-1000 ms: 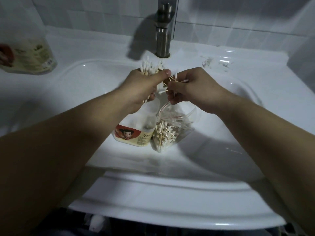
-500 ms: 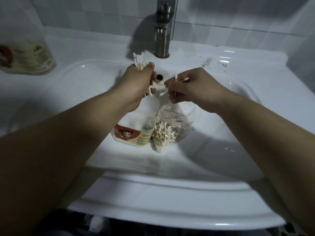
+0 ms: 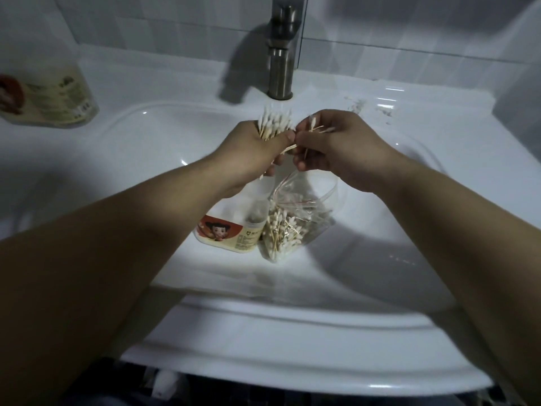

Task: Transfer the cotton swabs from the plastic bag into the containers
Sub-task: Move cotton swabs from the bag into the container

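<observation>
My left hand (image 3: 253, 149) grips a bunch of cotton swabs (image 3: 275, 124) whose white tips stick up past the fist. Touching it from the right, my right hand (image 3: 336, 148) pinches a few loose swabs that poke out between its fingers. Both hands hover over the sink basin (image 3: 366, 259). Below them lies a clear plastic bag (image 3: 295, 224), open at the top, with several swabs inside. Left of the bag, against it, lies a white container (image 3: 231, 235) with a cartoon label; my left wrist hides its upper part.
A steel faucet (image 3: 281, 68) stands at the back of the sink. On the counter at far left sits a second container (image 3: 49, 92) with a cream label. A few stray swabs (image 3: 358, 105) lie on the counter right of the faucet.
My left hand has shifted right and met my right hand again; the bunch it holds now looks thicker. The bag and the white container lie where they were.
</observation>
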Demonstrator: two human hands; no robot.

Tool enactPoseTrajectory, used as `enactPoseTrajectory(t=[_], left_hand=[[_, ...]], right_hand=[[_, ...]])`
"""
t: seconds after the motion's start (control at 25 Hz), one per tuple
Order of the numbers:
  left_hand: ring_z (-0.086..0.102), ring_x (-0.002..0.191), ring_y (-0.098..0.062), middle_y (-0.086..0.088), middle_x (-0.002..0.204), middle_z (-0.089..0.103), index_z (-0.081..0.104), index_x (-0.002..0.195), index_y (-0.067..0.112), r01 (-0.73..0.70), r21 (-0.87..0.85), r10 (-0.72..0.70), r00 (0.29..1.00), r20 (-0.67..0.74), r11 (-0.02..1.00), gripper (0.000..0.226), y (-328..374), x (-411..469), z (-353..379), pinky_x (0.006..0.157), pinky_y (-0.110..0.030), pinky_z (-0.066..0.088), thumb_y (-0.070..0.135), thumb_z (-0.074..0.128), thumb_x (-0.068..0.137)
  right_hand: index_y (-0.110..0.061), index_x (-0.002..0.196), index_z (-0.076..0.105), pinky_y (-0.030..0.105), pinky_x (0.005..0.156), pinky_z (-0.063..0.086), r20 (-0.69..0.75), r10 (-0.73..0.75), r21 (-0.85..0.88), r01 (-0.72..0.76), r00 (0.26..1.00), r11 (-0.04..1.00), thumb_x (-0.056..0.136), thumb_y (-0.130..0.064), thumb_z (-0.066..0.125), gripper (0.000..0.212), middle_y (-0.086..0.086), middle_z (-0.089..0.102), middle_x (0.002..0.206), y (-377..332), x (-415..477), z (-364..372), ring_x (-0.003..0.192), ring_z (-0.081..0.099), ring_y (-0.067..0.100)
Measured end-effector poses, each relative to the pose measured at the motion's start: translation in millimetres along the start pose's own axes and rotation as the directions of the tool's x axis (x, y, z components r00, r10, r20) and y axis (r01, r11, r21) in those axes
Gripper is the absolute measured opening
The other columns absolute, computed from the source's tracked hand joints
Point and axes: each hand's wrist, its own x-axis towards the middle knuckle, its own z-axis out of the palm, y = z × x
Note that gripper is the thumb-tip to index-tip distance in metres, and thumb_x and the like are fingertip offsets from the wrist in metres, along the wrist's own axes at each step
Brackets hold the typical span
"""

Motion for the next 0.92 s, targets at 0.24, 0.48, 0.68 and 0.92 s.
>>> enactPoseTrajectory(t=[0.24,0.48,0.68,0.92], left_hand=[[0.061,0.065,-0.010,0.002,0.071,0.068,0.074,0.098,0.010,0.004,-0.016,-0.004,1.000,-0.010,1.000,0.010,1,-1,-3,0.058,-0.023,0.050,0.018,0.075,0.092],[0.059,0.066,-0.011,-0.006,0.080,0.065,0.072,0.099,0.005,0.049,-0.097,-0.048,0.999,0.009,0.994,0.013,1,1,-4,0.060,-0.024,0.050,0.018,0.070,0.096],[0.064,0.073,-0.012,-0.009,0.095,0.072,0.069,0.113,0.002,0.094,-0.083,-0.080,0.984,0.161,0.992,0.022,-1,-4,2,0.063,-0.023,0.053,0.018,0.058,0.104],[0.067,0.071,-0.013,-0.007,0.080,0.071,0.066,0.109,0.000,0.224,-0.254,-0.158,0.954,0.256,0.941,0.019,5,-10,6,0.067,-0.023,0.060,0.013,0.053,0.105]], right_hand=[[0.004,0.076,0.060,0.035,0.073,0.061,-0.055,-0.010,0.044,0.012,0.998,0.999,0.094,0.002,0.068,0.020,0.020,0.063,0.074,2,2,-2,0.066,0.063,0.029],[0.000,0.073,0.065,0.030,0.067,0.055,-0.154,-0.030,0.035,0.036,0.988,0.999,0.093,-0.003,0.069,0.020,0.026,0.062,0.085,4,8,-9,0.068,0.059,0.028],[0.005,0.093,0.068,0.030,0.067,0.057,-0.133,-0.007,0.137,0.025,0.991,0.990,0.093,0.001,0.068,0.003,0.022,0.066,0.082,4,5,-3,0.069,0.060,0.028],[-0.001,0.108,0.071,0.036,0.074,0.061,-0.180,-0.047,0.027,0.053,0.982,0.998,0.094,-0.007,0.070,0.015,0.016,0.072,0.081,6,6,1,0.066,0.067,0.024]])
